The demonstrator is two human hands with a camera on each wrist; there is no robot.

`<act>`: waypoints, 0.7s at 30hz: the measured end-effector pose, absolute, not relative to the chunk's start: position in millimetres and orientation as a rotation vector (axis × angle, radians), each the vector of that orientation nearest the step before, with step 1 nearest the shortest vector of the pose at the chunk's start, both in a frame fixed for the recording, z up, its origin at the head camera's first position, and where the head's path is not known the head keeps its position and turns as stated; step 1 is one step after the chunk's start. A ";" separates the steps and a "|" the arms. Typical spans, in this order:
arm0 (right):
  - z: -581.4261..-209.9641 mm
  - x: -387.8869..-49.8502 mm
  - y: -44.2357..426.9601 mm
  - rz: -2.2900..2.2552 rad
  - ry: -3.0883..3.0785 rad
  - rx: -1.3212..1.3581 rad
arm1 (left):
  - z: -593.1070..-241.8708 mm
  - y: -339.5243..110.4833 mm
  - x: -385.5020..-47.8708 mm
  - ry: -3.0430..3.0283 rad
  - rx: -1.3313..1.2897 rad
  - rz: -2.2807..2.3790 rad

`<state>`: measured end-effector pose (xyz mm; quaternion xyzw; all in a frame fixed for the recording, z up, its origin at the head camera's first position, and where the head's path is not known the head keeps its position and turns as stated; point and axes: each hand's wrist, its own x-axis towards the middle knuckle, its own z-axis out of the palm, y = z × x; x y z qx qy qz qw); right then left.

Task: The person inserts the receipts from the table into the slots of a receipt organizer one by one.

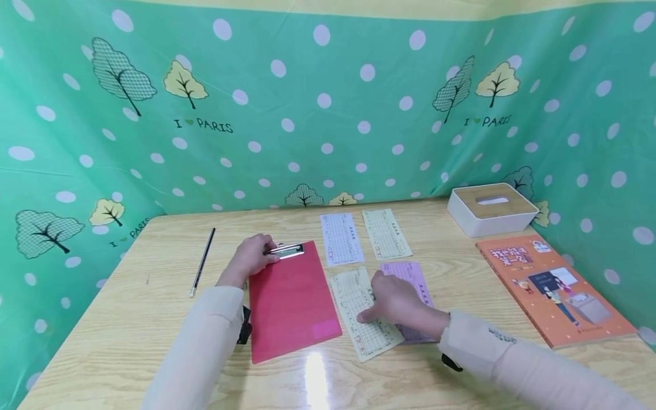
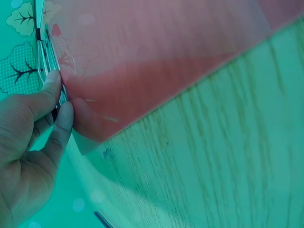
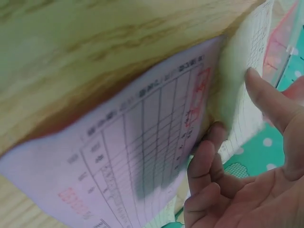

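Note:
A red clipboard [image 1: 292, 302] lies on the table, its metal clip [image 1: 289, 250] at the top edge. My left hand [image 1: 252, 256] pinches that clip between thumb and fingers; the left wrist view shows the hand [image 2: 33, 137] at the clip [image 2: 50, 57]. To the right, my right hand [image 1: 397, 299] is over a pale yellow form [image 1: 359, 307] and a purple form [image 1: 412, 273]. In the right wrist view the right hand's thumb [image 3: 266, 95] touches the yellow form [image 3: 254, 47], and its bent fingers are beside the purple form [image 3: 137, 147].
Behind them lie a white form [image 1: 341, 239] and another pale yellow form [image 1: 386, 233]. A black pencil [image 1: 203, 262] is left of the clipboard. An orange book [image 1: 553, 290] and a white tissue box [image 1: 476, 225] with a wooden lid are at the right.

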<state>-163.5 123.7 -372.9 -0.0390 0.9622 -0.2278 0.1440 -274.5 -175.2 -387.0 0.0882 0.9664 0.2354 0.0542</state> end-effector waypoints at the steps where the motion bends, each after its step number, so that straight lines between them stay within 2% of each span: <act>1: -372.9 -163.6 123.9 -0.651 2.774 -0.103 | -387.1 -175.3 -274.5 2.934 0.265 0.714; 9: -375.0 -168.0 130.6 -0.665 2.727 -0.065 | -388.8 -175.1 -276.3 2.929 0.266 0.721; 21: -365.6 -169.3 149.2 -0.977 2.620 -0.137 | -391.6 -175.6 -278.1 2.936 0.255 0.726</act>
